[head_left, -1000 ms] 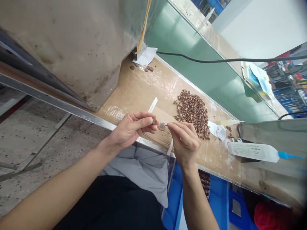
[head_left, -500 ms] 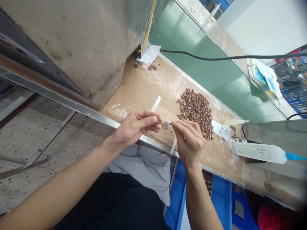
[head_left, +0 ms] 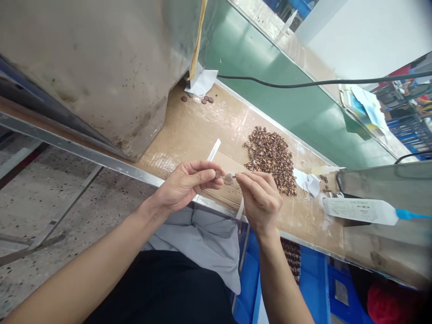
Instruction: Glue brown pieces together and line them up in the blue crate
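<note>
My left hand point(head_left: 187, 184) is closed in a pinch on a small brown round piece point(head_left: 218, 173) at its fingertips. My right hand point(head_left: 260, 198) is pinched on a small clear round cap point(head_left: 229, 178), held right against the brown piece. Both hands hover over the near edge of a cardboard-covered bench point(head_left: 199, 130). A white strip point(head_left: 213, 150) lies on the bench just behind my left hand. A heap of small brown parts point(head_left: 272, 157) sits beyond my right hand.
A large stained metal housing point(head_left: 101, 67) stands at the left. A few brown discs and a clear cap point(head_left: 200, 99) lie by white paper at the back. A green conveyor belt point(head_left: 286, 99), a black cable, a labelled white tube point(head_left: 362, 210) and blue bins point(head_left: 303, 279) surround the bench.
Both hands stay together in the same pinch; the view has shifted slightly, and the pieces between the fingertips remain held against each other.
</note>
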Demonstrator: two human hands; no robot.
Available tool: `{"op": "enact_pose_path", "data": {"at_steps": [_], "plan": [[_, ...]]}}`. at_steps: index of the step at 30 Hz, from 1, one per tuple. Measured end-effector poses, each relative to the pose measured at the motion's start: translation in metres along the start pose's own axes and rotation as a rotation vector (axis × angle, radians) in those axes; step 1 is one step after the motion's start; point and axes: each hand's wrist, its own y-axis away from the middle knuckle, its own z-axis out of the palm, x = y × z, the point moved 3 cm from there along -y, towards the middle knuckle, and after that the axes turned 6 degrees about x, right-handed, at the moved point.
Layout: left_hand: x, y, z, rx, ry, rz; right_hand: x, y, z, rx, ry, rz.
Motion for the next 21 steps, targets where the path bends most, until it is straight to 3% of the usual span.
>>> {"op": "enact_pose_path", "data": {"at_steps": [3,7,11,16,21], "plan": [[-0.004,-0.001,0.002,-0.008,0.005,-0.016,0.0,-0.002,-0.003,0.032,-0.013,0.026],[-0.014,-0.002,0.006,0.018,0.027,-0.047,-0.01,-0.009,-0.017,0.211,-0.065,0.088],[-0.019,-0.004,0.007,0.076,0.038,-0.024,-0.026,-0.014,-0.022,0.308,-0.214,0.332],[-0.018,-0.004,0.007,0.087,0.051,-0.013,-0.041,-0.009,-0.003,0.299,-0.477,0.56],[-0.019,-0.003,0.005,0.099,0.051,-0.013,-0.045,-0.007,0.014,0.282,-0.613,0.646]]}}
